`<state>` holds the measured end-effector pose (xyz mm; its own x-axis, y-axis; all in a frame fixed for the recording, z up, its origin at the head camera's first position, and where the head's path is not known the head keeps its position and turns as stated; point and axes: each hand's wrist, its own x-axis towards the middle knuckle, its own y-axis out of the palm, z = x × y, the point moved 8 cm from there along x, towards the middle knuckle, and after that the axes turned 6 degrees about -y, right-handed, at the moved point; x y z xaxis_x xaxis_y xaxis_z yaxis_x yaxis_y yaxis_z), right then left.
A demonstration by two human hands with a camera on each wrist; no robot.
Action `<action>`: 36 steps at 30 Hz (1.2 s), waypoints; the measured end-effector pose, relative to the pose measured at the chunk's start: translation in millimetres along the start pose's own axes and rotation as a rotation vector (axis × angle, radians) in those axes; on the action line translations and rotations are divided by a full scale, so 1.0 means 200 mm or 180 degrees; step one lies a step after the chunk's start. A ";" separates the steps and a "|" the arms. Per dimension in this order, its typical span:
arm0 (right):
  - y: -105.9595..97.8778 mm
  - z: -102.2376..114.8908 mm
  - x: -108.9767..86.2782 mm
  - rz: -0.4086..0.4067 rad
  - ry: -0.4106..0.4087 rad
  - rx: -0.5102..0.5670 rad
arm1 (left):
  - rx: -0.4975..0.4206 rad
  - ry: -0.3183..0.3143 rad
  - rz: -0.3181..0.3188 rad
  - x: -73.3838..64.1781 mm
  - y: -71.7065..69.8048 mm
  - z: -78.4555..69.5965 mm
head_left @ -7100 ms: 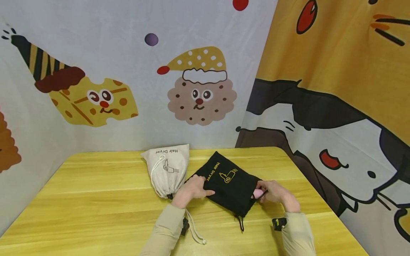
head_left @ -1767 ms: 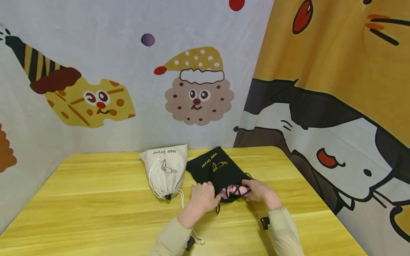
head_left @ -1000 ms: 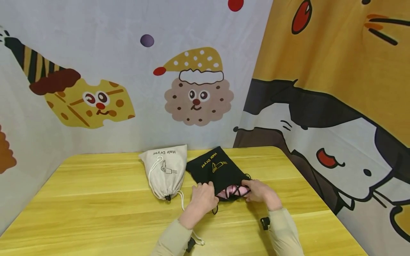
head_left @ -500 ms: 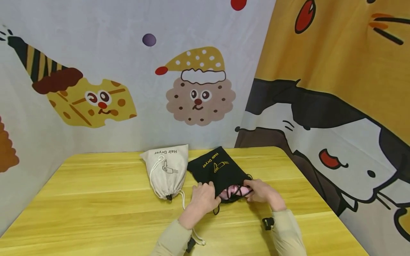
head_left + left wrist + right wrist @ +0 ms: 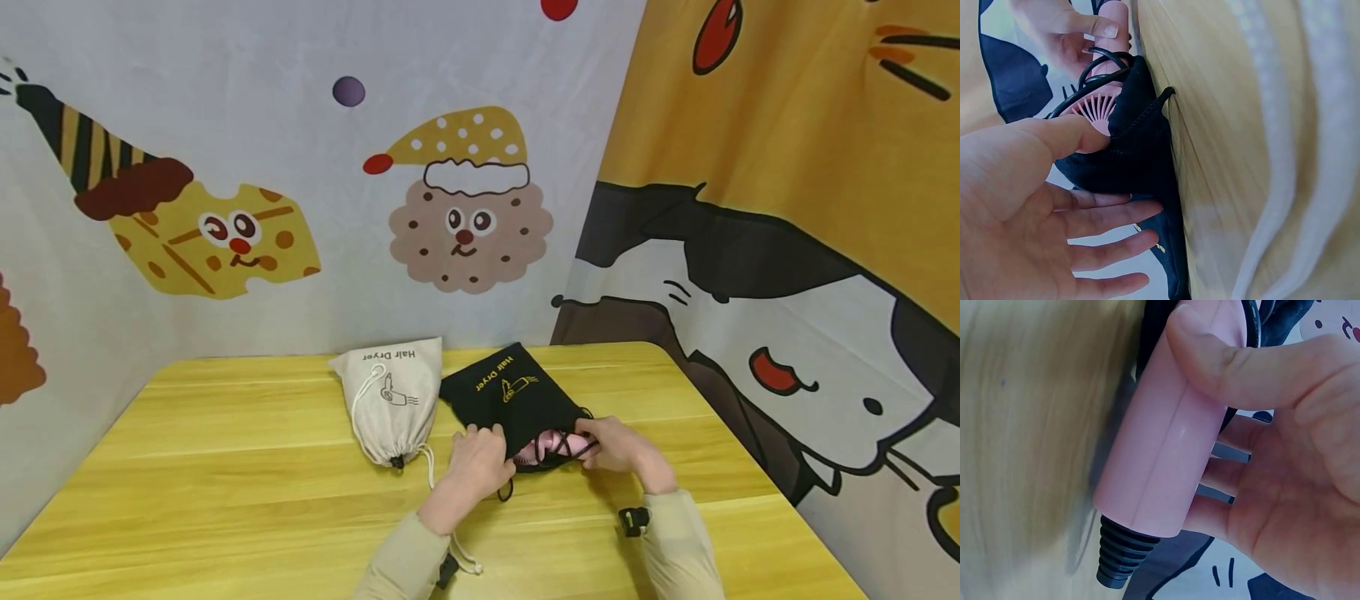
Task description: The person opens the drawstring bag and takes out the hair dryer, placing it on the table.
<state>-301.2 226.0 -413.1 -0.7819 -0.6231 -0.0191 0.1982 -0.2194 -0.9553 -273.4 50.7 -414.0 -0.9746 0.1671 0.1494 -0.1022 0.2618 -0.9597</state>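
Observation:
A black drawstring bag [image 5: 510,400] printed "Hair Dryer" lies on the table with its mouth towards me. Inside the mouth is a pink hair dryer [image 5: 573,444] with black cord looped over it; the slatted end [image 5: 1094,107] shows in the left wrist view, and the bag hides the rest. My left hand [image 5: 478,460] pinches the left edge of the bag's mouth, thumb on the near side, other fingers behind the cloth. My right hand [image 5: 621,446] holds the dryer's handle [image 5: 1163,444], thumb across it and fingers behind.
To the left lies a cream drawstring bag [image 5: 393,400], also marked "Hair Dryer", drawn closed. Its white cord [image 5: 467,557] trails past my left forearm. A patterned cloth [image 5: 300,317] hangs behind the wooden table [image 5: 225,483].
Since the earliest frame, the black bag has turned so its mouth faces me, and more of the pink dryer shows. My left hand moved to the mouth's edge. The last second brings little change.

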 end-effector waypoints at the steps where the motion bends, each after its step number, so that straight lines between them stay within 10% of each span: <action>1: 0.00 0.00 0.00 0.0008 0.0005 0.0000 | 0.0014 0.0013 0.0015 0.00 0.00 0.00; 36: -0.02 -0.01 -0.04 0.0090 -0.0053 0.0233 | -0.0001 0.0247 0.0244 0.04 0.01 0.02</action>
<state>-297.9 233.2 -410.9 -0.7656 -0.6421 -0.0403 0.2632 -0.2554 -0.9303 -283.1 48.3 -416.0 -0.9611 0.2599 0.0935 -0.0278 0.2457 -0.9689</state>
